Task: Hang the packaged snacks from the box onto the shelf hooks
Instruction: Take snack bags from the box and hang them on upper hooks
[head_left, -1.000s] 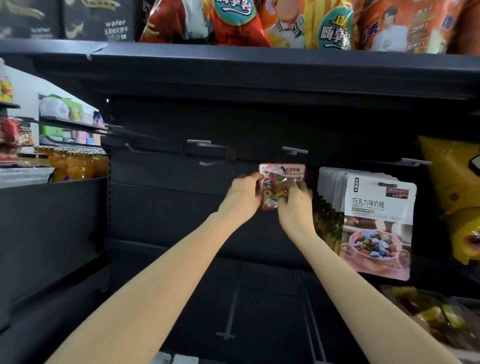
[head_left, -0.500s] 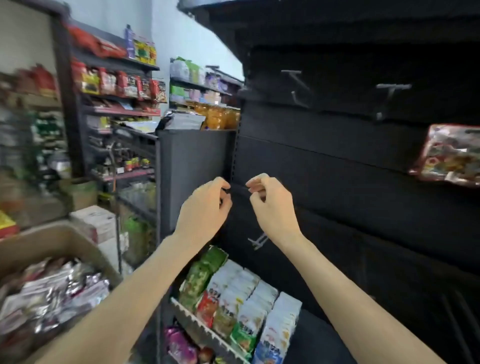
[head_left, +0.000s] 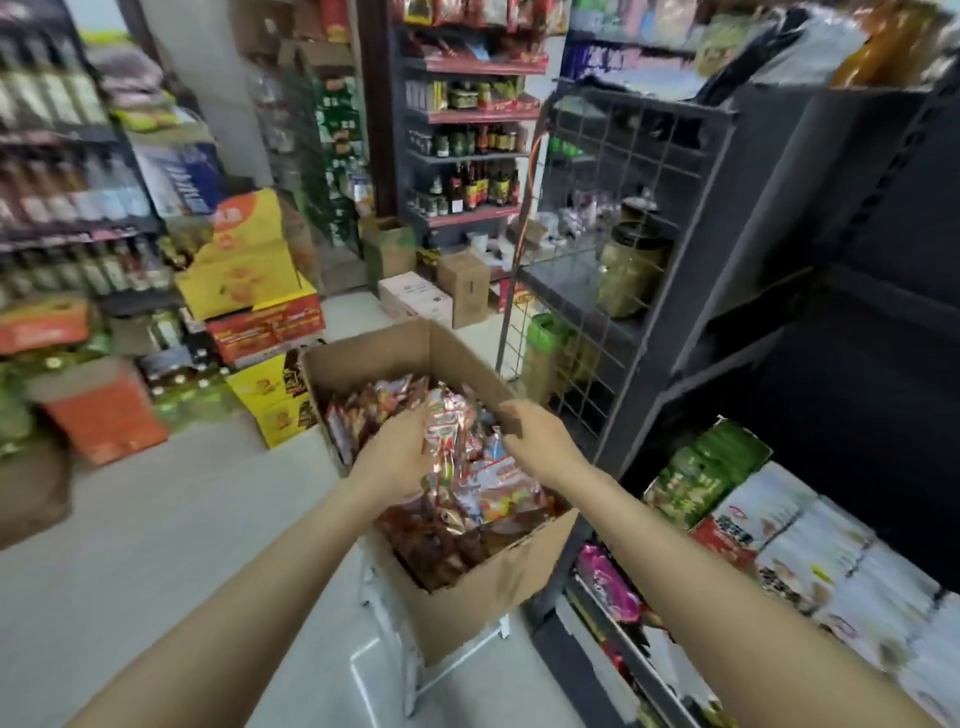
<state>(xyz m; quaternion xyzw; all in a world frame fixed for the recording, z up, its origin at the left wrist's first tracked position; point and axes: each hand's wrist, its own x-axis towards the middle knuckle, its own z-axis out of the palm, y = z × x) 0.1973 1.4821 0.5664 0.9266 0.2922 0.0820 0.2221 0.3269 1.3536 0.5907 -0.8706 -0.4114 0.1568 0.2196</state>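
- Box (head_left: 483, 597) of brown cardboard stands open on a white metal stand (head_left: 415, 670) on the pale floor (head_left: 182, 545), just beside the dark shelf unit (head_left: 779, 260) on the right.
- Snack packets (head_left: 483, 493), shiny red and silver, fill the box in a loose heap; none of them is on a hook in this view.
- Left hand (head_left: 395, 457) reaches into the box over its left wall, fingers bent down among the packets; the picture is blurred there, so I cannot tell whether its grip has closed on a packet or only touches the heap.
- Right hand (head_left: 535, 441) hovers over the right side of the box, fingers loosely curled and spread, its grip open and holding nothing; whether the fingertips touch the packets below cannot be told.
- Both forearms stretch forward from the lower edge of the view, one on each side of the box.
- Wire grid panel (head_left: 623, 234) stands behind the box at the end of the shelf unit, with a jar (head_left: 628, 275) on a shelf behind it.
- Bagged goods (head_left: 779, 530), green, white and red, lie in rows on the low shelf to the right of the box.
- Yellow and red cartons (head_left: 254, 291) are stacked on the floor to the left, well apart from the box, with bottle shelves (head_left: 67, 182) behind them.
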